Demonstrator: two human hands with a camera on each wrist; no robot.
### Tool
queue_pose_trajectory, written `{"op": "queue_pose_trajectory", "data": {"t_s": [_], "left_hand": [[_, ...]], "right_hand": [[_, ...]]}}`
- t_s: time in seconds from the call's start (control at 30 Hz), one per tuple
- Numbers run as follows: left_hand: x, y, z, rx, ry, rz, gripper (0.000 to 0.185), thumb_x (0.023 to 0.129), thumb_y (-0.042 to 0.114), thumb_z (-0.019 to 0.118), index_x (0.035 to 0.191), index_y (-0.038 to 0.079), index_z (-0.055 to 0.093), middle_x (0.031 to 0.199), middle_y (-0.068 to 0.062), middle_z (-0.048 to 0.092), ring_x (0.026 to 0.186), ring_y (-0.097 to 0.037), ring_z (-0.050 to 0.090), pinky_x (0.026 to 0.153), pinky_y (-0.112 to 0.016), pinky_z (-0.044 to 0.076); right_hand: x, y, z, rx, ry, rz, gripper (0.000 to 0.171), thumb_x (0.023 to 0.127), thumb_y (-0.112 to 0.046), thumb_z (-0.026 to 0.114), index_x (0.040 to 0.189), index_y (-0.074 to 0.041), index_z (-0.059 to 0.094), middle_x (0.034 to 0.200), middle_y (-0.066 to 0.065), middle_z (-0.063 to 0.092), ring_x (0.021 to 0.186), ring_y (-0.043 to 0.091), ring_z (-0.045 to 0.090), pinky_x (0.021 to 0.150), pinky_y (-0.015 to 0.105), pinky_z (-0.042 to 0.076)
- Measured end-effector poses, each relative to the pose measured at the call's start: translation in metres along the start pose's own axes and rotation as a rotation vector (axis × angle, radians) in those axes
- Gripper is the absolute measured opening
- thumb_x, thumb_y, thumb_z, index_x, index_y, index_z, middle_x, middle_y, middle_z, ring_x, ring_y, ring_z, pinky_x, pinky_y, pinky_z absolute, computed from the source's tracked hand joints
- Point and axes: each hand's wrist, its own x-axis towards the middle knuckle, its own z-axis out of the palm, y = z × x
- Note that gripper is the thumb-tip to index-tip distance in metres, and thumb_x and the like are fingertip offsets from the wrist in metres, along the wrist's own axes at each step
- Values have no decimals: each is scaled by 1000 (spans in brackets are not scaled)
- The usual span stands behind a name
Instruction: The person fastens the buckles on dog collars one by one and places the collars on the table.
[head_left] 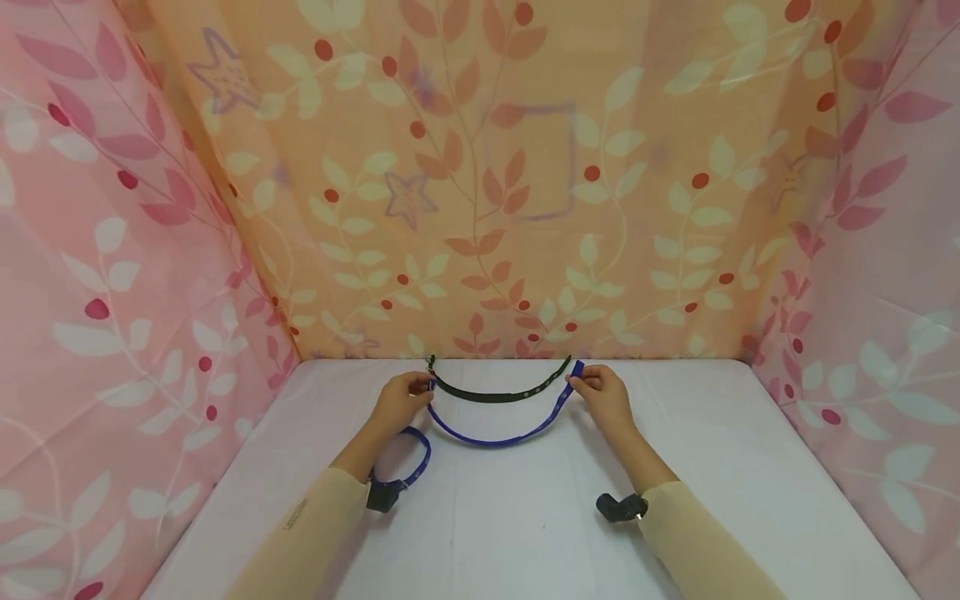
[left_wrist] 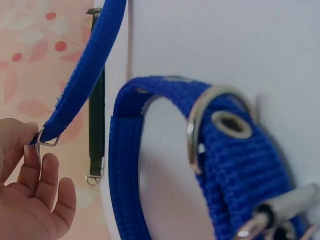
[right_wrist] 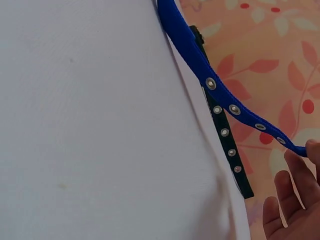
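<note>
A blue woven strap (head_left: 501,435), studded with metal eyelets at one end and fitted with a metal ring at the other, is held in a sagging arc at the centre of the frame, above a white table (head_left: 525,517). Its ends are pinched by the left hand (head_left: 401,398) and right hand (head_left: 606,395). A darker strap (head_left: 498,392) lies just behind it, and a buckled blue collar (head_left: 411,462) lies at lower left.
</note>
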Motion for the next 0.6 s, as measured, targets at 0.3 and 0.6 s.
{"op": "queue_pose_trajectory", "data": {"t_s": [0.3,0.6], "left_hand": [[-17,12,-12,-73,0,22,31,96,12,72,126,8,67,115,-9,71,110,-27,65,84,-35,58],[-41,30,-15,-70,-37,94,26,93,10,75,118,13,71,109,0,75,107,-21,69,90,-41,56]], "right_hand": [[-24,-37,-2,-5,-68,-123,32,93,-20,78,110,1,61,101,13,73,86,3,63,75,18,49],[-43,-54,-4,-13,-51,-186,29,92,-23,79,108,-3,65,103,12,71,93,6,63,85,19,48]]}}
